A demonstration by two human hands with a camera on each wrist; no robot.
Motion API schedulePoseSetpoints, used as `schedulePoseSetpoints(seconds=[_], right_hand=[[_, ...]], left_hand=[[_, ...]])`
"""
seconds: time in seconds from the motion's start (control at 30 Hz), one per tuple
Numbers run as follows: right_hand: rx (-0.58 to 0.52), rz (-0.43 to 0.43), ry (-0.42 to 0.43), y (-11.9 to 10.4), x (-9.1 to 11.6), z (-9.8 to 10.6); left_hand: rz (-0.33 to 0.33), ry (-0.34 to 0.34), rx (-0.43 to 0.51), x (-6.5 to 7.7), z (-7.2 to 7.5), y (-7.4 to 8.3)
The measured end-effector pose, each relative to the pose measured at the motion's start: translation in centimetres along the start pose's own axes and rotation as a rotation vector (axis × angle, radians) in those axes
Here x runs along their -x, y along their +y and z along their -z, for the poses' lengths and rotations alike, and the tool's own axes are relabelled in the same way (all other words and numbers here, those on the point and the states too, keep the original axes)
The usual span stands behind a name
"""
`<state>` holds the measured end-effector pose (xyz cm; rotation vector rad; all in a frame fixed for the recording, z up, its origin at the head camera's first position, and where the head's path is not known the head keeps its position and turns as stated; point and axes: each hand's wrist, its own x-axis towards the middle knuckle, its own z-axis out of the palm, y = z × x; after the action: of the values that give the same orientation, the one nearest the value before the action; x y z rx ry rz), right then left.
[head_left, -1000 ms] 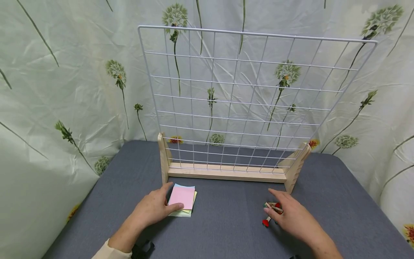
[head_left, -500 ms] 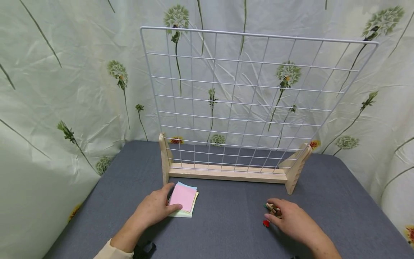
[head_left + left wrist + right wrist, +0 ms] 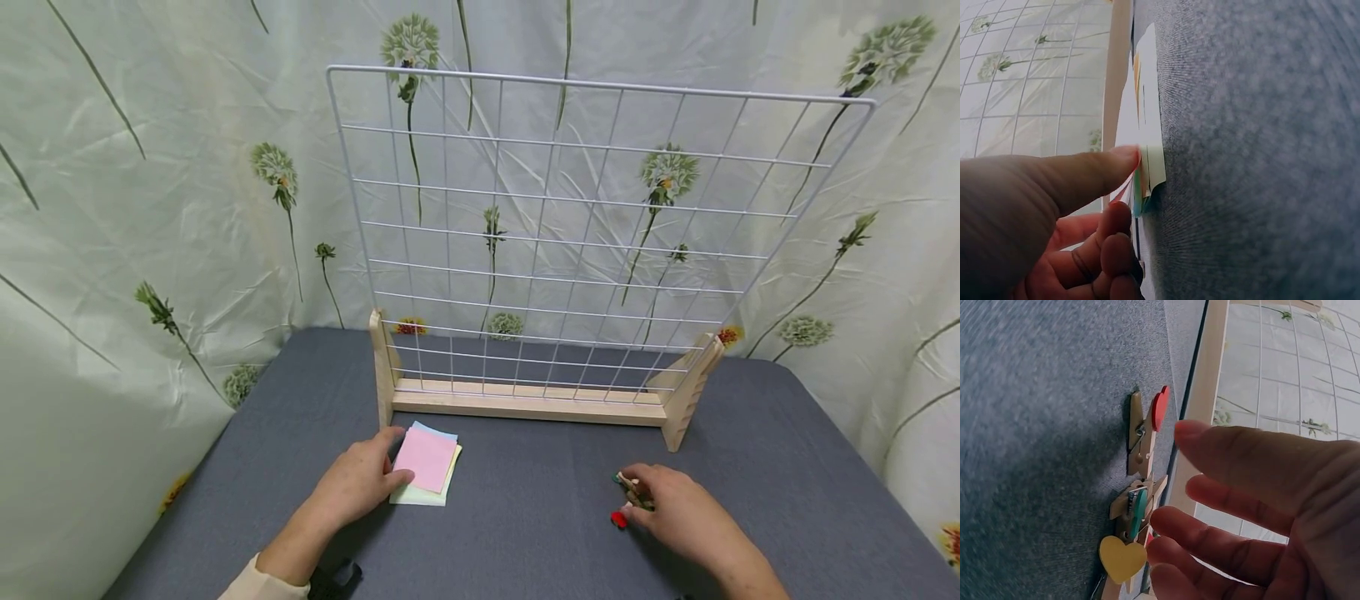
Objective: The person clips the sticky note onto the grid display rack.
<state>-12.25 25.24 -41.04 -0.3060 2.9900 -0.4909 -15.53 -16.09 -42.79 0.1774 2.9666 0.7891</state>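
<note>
A small stack of square paper notes lies on the table, with a pink sheet [image 3: 426, 458] on top and a pale green sheet [image 3: 418, 497] showing below. My left hand [image 3: 352, 485] is at the stack's left side; in the left wrist view, thumb and forefinger pinch the pink sheet's bent-up corner. To the right, my right hand [image 3: 684, 512] reaches over a little pile of wooden clothespins. Red [image 3: 1160, 409], green [image 3: 1139, 514] and yellow [image 3: 1122, 559] hearts decorate them. The right thumb stands apart from the loosely bent fingers, with no clothespin between them.
Behind both hands stands a white wire grid [image 3: 600, 85] in a wooden base [image 3: 525, 406]. Grey cloth [image 3: 525, 517] covers the table. A curtain [image 3: 202, 108] printed with dandelions hangs at the back. Near the left sleeve is a black object [image 3: 337, 579].
My left thumb has slid left toward the pink sheet's edge. My right hand has lowered over the clothespins, its fingers drawing in closer to them.
</note>
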Motion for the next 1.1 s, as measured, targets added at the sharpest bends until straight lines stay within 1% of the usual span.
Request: schedulePoseSetpoints(seconds=[0.07, 0.23, 0.33, 0.43, 0.53, 0.7, 0.9, 1.0, 1.1], right_hand=[[0.008, -0.016, -0.01, 0.0, -0.1, -0.1], [0.033, -0.061, -0.065, 0.2, -0.4, -0.2], [0.038, -0.076, -0.092, 0.2, -0.5, -0.2], [0.035, -0.081, -0.1, 0.3, -0.6, -0.2], [0.036, -0.064, -0.083, 0.4, -0.5, -0.3], [0.059, -0.016, -0.014, 0.6, -0.3, -0.5], [0.065, 0.002, 0.013, 0.6, -0.1, -0.5], [0.056, 0.011, 0.041, 0.5, -0.1, -0.5], [0.05, 0.004, 0.046, 0.4, -0.1, -0.5]], left_hand=[[0.006, 0.007, 0.014, 0.0, -0.1, 0.1], [0.027, 0.015, 0.052, 0.0, -0.1, 0.2], [0.012, 0.03, 0.081, 0.0, 0.0, 0.2], [-0.005, 0.039, 0.105, 0.0, 0.2, 0.2], [-0.006, 0.035, 0.135, 0.0, 0.5, 0.1], [0.002, 0.024, 0.179, -0.2, 0.8, 0.0], [0.033, -0.004, 0.207, -0.3, 1.3, -0.1], [0.036, -0.013, 0.239, -0.3, 1.5, -0.1], [0.031, -0.019, 0.278, -0.3, 1.8, -0.1]])
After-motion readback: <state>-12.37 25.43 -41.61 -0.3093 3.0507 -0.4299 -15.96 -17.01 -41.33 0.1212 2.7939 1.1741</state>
